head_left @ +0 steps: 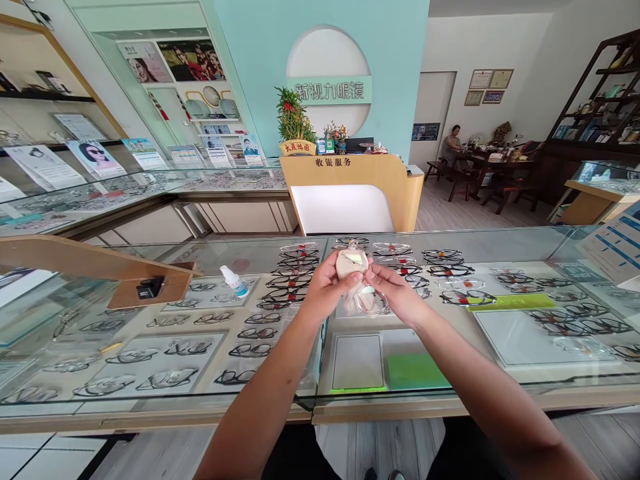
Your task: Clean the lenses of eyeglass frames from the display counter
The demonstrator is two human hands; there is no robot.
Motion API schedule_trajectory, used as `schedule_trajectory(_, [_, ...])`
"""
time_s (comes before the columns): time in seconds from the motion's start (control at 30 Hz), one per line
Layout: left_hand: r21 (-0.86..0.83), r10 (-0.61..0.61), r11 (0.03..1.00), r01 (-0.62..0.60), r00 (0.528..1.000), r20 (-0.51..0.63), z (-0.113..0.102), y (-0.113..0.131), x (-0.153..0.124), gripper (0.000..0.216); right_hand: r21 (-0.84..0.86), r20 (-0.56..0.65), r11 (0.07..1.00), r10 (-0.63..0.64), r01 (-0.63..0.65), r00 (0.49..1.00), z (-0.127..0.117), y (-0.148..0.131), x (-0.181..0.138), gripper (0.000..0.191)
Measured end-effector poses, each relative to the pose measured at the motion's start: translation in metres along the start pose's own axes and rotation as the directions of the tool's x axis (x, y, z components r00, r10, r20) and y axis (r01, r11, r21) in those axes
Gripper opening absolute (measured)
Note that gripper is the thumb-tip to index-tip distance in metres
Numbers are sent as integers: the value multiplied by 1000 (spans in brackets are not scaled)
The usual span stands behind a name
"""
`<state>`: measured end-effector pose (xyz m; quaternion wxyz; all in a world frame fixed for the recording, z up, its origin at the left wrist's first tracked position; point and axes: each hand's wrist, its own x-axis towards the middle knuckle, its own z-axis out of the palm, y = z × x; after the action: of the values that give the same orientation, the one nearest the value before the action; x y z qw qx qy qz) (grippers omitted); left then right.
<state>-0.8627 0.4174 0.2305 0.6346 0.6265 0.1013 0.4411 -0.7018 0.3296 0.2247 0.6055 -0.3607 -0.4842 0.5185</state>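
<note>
Above the glass counter, my two hands meet around a small round cream-coloured case [349, 264] that seems to have clear plastic film about it. My left hand [327, 283] is closed on it from the left, with the thumb across its lower front. At its right edge, my right hand [393, 287] pinches the case or its clear film; which of these I cannot tell. Just below the fingers is a shiny, see-through patch that I cannot clearly make out. Under the glass lie rows of eyeglasses [285, 297].
A white dropper-type bottle [234, 281] stands on the glass counter [320, 410] to the left. Beside it is a wooden stand [150, 267] with a small black box. Beyond are a wooden cashier desk [415, 193] and a person [453, 141] seated at a dark table.
</note>
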Motion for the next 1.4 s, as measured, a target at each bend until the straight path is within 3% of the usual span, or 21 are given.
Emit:
schedule_trajectory(0.17, [49, 17, 999, -9, 986, -168, 7, 2, -5, 41, -73, 101, 997, -21, 29, 995, 10, 7, -4, 55])
schedule_trajectory(0.33, [115, 68, 993, -36, 956, -286, 2, -7, -4, 53, -59, 98, 998, -31, 36, 995, 14, 11, -4, 55])
schedule_trajectory(0.4, [87, 36, 996, -16, 971, -237, -4, -9, -2, 54, -49, 62, 998, -37, 40, 997, 13, 9, -3, 56])
schedule_trajectory(0.57, [-24, -73, 997, 74, 997, 25, -15, -5, 1, 49, -40, -30, 999, -32, 31, 999, 2, 0, -3, 52])
schedule_trajectory(0.67, [-29, -73, 997, 75, 995, 74, -12, -1, 1, 52, -20, -29, 1000, -15, 14, 999, -1, -2, -3, 51])
schedule_trajectory(0.93, [83, 1, 996, 13, 986, -168, 5, 5, -4, 42, -44, 52, 999, 4, -2, 999, 12, 6, -6, 53])
schedule_trajectory(1.07, [119, 44, 993, -11, 960, -277, 3, -3, -4, 53, -25, 96, 1000, 9, -7, 995, 13, 9, -6, 52])
schedule_trajectory(1.2, [-80, -74, 995, 55, 962, -261, 0, -12, 2, 57, 5, 2, 1000, -25, 25, 1000, 9, 8, -4, 49])
schedule_trajectory(1.4, [-240, -113, 970, 27, 930, -351, -6, -9, 15, 65, 82, -217, 994, -49, 68, 975, -4, -11, -1, 50])
